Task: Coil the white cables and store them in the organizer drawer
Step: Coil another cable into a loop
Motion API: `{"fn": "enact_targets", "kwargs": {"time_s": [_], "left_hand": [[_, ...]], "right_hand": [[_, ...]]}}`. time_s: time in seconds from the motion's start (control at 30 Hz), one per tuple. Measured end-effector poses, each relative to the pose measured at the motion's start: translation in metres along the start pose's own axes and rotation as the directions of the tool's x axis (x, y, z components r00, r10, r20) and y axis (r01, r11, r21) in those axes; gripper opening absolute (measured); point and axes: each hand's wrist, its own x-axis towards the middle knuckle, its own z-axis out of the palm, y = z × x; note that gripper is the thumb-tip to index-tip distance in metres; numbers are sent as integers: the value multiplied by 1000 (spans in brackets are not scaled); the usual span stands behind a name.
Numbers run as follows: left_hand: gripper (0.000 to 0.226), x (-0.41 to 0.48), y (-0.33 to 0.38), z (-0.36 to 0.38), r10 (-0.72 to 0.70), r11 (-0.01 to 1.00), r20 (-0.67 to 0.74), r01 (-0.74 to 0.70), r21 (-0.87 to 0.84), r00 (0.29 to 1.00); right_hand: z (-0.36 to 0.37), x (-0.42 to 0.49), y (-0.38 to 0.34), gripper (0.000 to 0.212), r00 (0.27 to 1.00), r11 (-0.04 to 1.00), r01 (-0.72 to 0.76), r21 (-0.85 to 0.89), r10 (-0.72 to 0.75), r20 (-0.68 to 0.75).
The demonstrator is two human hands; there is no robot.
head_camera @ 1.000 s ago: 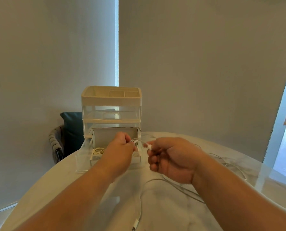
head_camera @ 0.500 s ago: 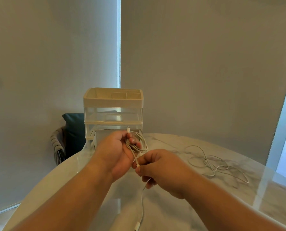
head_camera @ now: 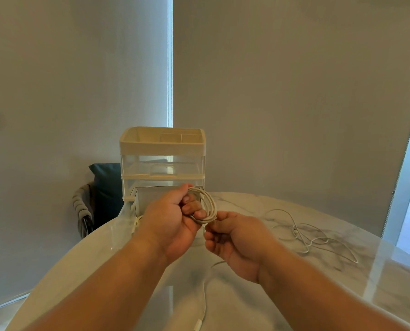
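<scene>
Two bare hands meet at centre frame over a round white marble table [head_camera: 342, 295]. Left hand [head_camera: 173, 225] grips a coiled white cable [head_camera: 210, 205], its fingers curled through the loops, which stand upright at the fingertips. Right hand [head_camera: 237, 240], just below and right of the coil, pinches the free run of the same cable between thumb and fingertips. That run drops to the tabletop and ends in a small white connector [head_camera: 198, 327] at the lower edge of the frame. One loose white cable [head_camera: 304, 232] lies uncoiled on the table at right centre, well apart from the hands. Behind the hands stands a cream-and-clear plastic organizer [head_camera: 162, 149] with an open compartmented tray on top. Its clear lowest drawer [head_camera: 118, 232] is pulled out toward the lower left, and a bit of white cable shows inside. Dark cushioned chair [head_camera: 103, 187] left of the organizer; grey roller blinds [head_camera: 294, 91] fill the background.
</scene>
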Motion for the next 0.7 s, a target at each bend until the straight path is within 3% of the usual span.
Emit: {"fn": "enact_targets", "kwargs": {"time_s": [0.2,0.33,0.47,0.7], "left_hand": [[17,0,-9,-1,51,992,-21,-48,119,998],[18,-1,-3,-3,93,969,-37,-82,232,995],[15,-5,-5,-1,116,931,-91,-77,358,989],[12,-6,-11,3,191,855,-135,-97,510,972]], "right_hand": [[4,1,5,20,998,998,43,35,-41,-55],[3,-1,0,35,999,992,35,118,-37,19],[4,0,4,22,999,999,43,4,-43,3],[5,1,4,22,1000,988,19,155,-15,-24]]}}
